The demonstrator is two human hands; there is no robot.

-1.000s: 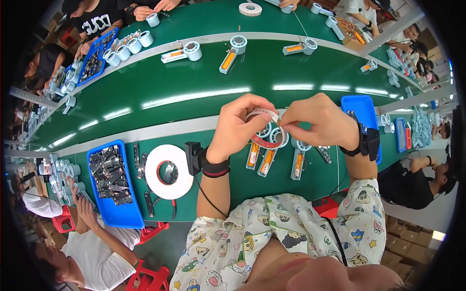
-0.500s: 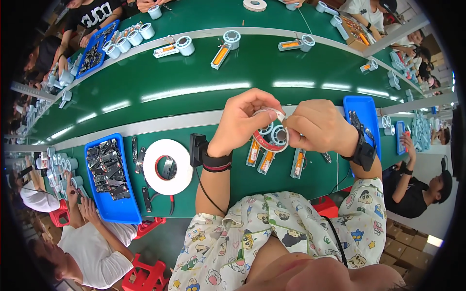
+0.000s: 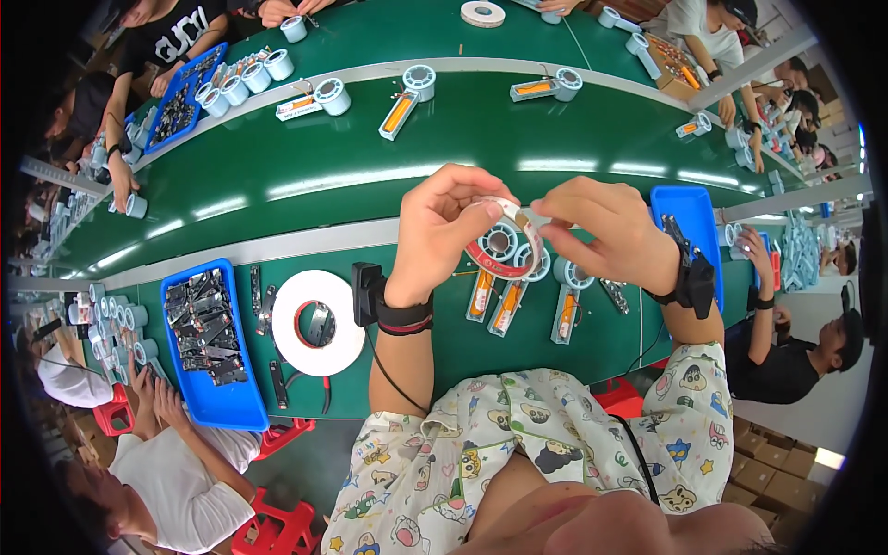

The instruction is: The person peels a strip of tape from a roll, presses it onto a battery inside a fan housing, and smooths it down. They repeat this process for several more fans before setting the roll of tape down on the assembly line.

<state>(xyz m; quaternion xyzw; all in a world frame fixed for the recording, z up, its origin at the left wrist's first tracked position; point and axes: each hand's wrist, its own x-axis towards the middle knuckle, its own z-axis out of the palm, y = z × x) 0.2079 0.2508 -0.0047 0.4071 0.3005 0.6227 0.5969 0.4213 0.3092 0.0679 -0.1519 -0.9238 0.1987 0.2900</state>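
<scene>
My left hand (image 3: 442, 227) is closed round a narrow roll of tape (image 3: 504, 269), white outside with a red inner ring, held tilted above the bench. Beside the roll's right edge, my right hand (image 3: 606, 227) has its fingers apart, with fingertips close to the tape; whether they touch it I cannot tell. Below the hands lie three pale-blue units with round heads and open handles showing orange cells: a left one (image 3: 480, 296), a middle one (image 3: 507, 308) and a right one (image 3: 567, 314). The roll and my hands partly cover their heads.
To the left are a blue tray (image 3: 231, 402) of dark narrow parts, a big white roll (image 3: 296, 350) and red-handled pliers (image 3: 326, 396). Another blue tray (image 3: 698, 208) stands right. Beyond a metal rail, similar units (image 3: 400, 113) lie on a green belt (image 3: 370, 148). Co-workers sit around.
My right hand's fingers have come off the tape's edge and spread. My left hand and the roll have shifted slightly left. The units on the green belt have moved left.
</scene>
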